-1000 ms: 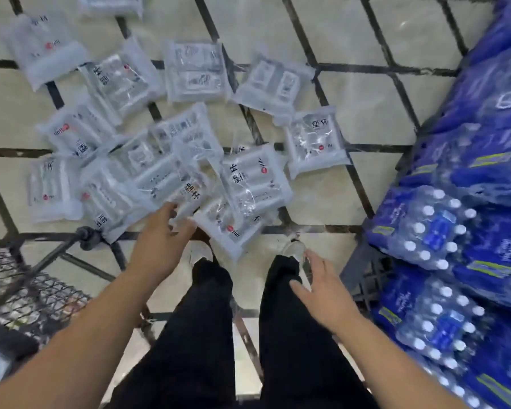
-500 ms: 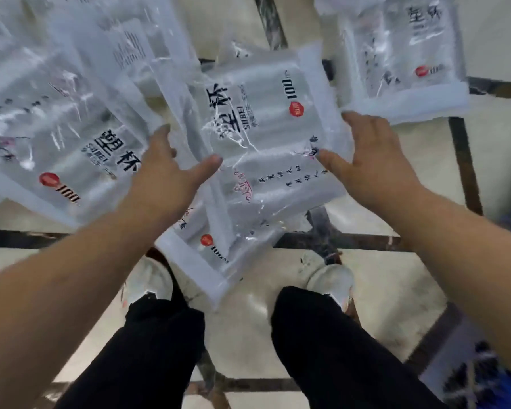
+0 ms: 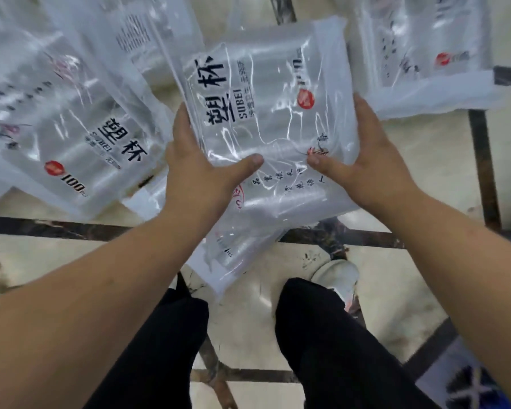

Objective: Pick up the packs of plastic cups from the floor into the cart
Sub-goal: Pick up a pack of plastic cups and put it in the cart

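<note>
A clear plastic pack of cups (image 3: 266,93) with black characters and a red dot sits between both hands, low over the floor. My left hand (image 3: 195,175) grips its left edge, thumb pressed on the front face. My right hand (image 3: 366,166) grips the right edge, thumb on top too. A second pack (image 3: 236,252) lies beneath it, partly hidden. Another pack (image 3: 71,137) lies to the left and one more (image 3: 425,48) at the upper right. The cart is out of view.
The floor (image 3: 440,178) is pale tile with dark inlaid lines. My legs in black trousers (image 3: 322,349) and a white shoe (image 3: 337,276) stand right below the packs. A blue and dark object (image 3: 472,394) shows at the bottom right corner.
I have bent closer to the floor. Both hands went from reaching beside the pack to gripping its two edges, thumbs now on its front.
</note>
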`<action>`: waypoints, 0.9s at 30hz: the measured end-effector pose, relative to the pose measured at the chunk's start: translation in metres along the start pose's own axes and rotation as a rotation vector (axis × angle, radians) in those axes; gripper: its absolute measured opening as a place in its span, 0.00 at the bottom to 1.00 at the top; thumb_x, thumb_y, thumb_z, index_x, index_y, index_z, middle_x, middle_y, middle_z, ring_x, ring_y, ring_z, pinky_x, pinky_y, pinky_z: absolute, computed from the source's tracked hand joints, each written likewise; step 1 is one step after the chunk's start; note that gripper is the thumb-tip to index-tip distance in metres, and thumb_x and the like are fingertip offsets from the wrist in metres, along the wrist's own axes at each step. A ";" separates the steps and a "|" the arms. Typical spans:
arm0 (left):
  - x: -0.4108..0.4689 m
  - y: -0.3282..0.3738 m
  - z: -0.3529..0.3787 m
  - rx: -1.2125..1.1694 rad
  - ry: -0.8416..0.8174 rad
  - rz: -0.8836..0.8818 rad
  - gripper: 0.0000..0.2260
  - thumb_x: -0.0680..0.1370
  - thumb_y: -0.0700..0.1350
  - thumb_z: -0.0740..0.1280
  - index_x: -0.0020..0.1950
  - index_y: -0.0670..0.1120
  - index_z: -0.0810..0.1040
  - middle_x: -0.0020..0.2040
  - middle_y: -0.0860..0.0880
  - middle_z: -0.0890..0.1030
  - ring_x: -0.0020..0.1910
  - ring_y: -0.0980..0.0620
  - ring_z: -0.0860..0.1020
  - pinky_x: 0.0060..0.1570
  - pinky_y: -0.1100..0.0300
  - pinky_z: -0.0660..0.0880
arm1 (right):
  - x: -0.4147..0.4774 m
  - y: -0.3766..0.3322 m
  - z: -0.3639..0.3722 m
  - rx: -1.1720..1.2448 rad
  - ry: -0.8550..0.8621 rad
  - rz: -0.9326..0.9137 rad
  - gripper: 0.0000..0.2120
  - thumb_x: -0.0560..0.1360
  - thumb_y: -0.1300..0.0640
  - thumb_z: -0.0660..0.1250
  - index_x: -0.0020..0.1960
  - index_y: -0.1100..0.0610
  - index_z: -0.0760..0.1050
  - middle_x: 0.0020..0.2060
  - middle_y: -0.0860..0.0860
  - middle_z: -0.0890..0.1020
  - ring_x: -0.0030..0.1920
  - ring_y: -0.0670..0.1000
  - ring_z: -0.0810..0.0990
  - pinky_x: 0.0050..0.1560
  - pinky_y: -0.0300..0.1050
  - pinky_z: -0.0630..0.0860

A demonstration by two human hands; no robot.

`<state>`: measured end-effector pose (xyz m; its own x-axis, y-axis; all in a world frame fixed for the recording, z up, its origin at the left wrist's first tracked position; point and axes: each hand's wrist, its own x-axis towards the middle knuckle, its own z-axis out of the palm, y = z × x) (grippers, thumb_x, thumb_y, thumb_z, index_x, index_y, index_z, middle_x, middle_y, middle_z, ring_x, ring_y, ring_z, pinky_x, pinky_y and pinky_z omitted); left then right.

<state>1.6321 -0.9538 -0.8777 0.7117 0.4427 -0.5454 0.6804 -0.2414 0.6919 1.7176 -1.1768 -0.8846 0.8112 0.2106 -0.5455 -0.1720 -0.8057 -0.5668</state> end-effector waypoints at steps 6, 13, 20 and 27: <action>-0.120 0.125 -0.113 0.072 0.036 0.002 0.52 0.65 0.58 0.79 0.80 0.57 0.50 0.75 0.51 0.62 0.69 0.54 0.67 0.68 0.53 0.66 | -0.125 -0.128 -0.105 0.057 -0.014 0.029 0.50 0.68 0.34 0.72 0.79 0.37 0.45 0.77 0.44 0.60 0.71 0.47 0.64 0.61 0.42 0.63; -0.311 0.286 -0.271 0.066 0.056 -0.093 0.55 0.64 0.59 0.78 0.80 0.59 0.45 0.79 0.53 0.56 0.76 0.52 0.58 0.72 0.51 0.59 | -0.321 -0.295 -0.252 -0.067 -0.131 -0.023 0.49 0.71 0.32 0.68 0.78 0.36 0.37 0.71 0.48 0.61 0.65 0.54 0.73 0.54 0.47 0.71; -0.449 0.353 -0.340 0.015 0.202 -0.020 0.56 0.59 0.70 0.75 0.80 0.57 0.50 0.77 0.49 0.62 0.74 0.48 0.64 0.72 0.44 0.65 | -0.432 -0.374 -0.334 -0.121 -0.146 -0.270 0.49 0.73 0.33 0.66 0.78 0.39 0.34 0.75 0.52 0.58 0.67 0.55 0.72 0.58 0.46 0.70; -0.546 0.356 -0.352 -0.142 0.452 -0.056 0.56 0.62 0.63 0.78 0.80 0.56 0.47 0.79 0.50 0.58 0.76 0.45 0.61 0.71 0.46 0.62 | -0.480 -0.414 -0.364 -0.263 -0.249 -0.536 0.48 0.74 0.32 0.64 0.79 0.40 0.34 0.78 0.49 0.52 0.75 0.53 0.63 0.67 0.50 0.66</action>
<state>1.4239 -0.9773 -0.1667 0.5056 0.7908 -0.3451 0.6630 -0.1001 0.7419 1.6026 -1.1454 -0.1633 0.5872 0.7182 -0.3732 0.3893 -0.6549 -0.6478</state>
